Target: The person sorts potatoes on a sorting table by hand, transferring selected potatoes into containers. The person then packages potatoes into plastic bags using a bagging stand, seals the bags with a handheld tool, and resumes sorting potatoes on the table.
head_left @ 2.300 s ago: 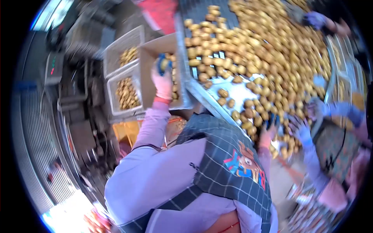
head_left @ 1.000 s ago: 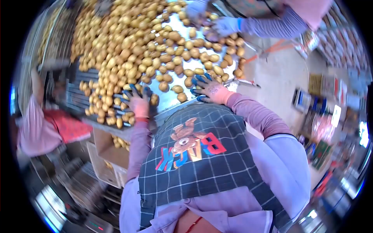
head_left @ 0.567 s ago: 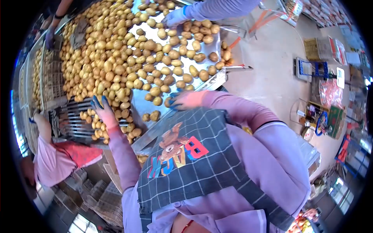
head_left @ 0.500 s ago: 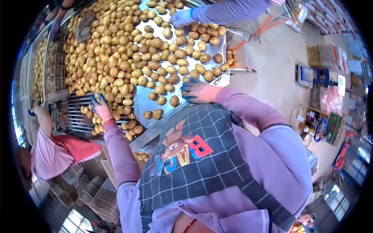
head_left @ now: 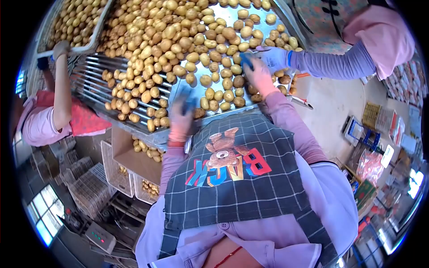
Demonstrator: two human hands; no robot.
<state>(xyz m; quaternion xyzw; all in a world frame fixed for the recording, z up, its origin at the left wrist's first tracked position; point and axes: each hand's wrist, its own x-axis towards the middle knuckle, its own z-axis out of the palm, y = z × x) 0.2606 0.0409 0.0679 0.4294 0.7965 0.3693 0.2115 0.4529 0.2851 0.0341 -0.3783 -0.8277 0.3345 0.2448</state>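
Note:
Many small yellow-brown potatoes [head_left: 167, 47] lie heaped and scattered on a metal sorting table [head_left: 178, 86]. My left hand [head_left: 181, 118], in a glove with blue fingertips, is at the table's near edge beside a few potatoes. Motion smears its fingers, so whether they hold anything is unclear. Farther right, my right hand [head_left: 258, 75] reaches over the potatoes with its blue-tipped fingers stretched out. It is close to a co-worker's white-gloved hand [head_left: 273, 59], which partly hides the potatoes there.
Metal bars [head_left: 94, 80] form a slatted section at left. Another person's hand [head_left: 61, 49] is at a crate [head_left: 91, 47] of potatoes. Below the table stand a cardboard box [head_left: 127, 149] and a white crate [head_left: 117, 172]. A co-worker's sleeved arm [head_left: 333, 62] crosses from the right.
My left hand has moved right, off the potatoes by the bars, to the near edge. My right hand has reached farther in. The view has shifted, and the left person's hand is now at a crate.

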